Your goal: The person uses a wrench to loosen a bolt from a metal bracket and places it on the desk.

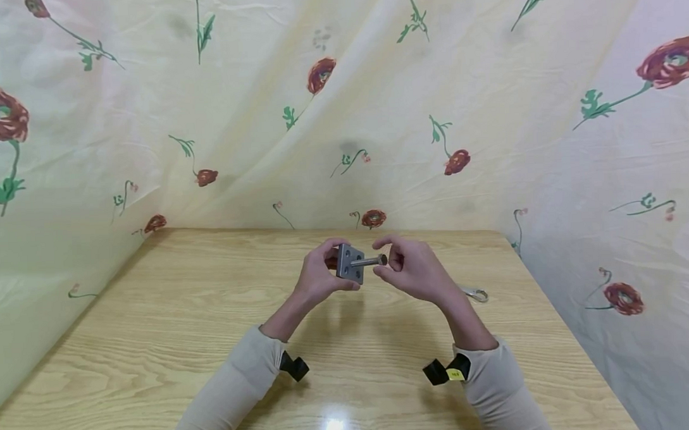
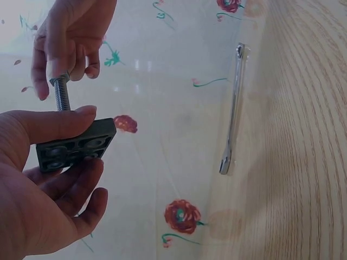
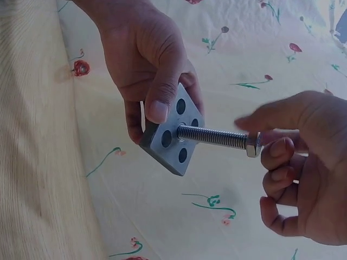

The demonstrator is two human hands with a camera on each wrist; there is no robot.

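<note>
My left hand (image 1: 318, 273) grips a small square metal plate (image 3: 172, 154) by its edges, thumb on one side and fingers on the other. Holes show near the plate's corners. A long threaded hex bolt (image 3: 214, 136) stands out from the plate's middle, its head toward the right hand. My right hand (image 1: 411, 266) is at the bolt head, index finger and thumb spread apart around it, the other fingers loosely curled. Whether a fingertip touches the head cannot be told. In the left wrist view, the plate's other face (image 2: 76, 149) shows round recesses.
A metal wrench (image 2: 233, 119) lies on the wooden table (image 1: 171, 309), partly hidden behind the right forearm in the head view. Flower-patterned cloth (image 1: 250, 117) hangs around the table's back and sides.
</note>
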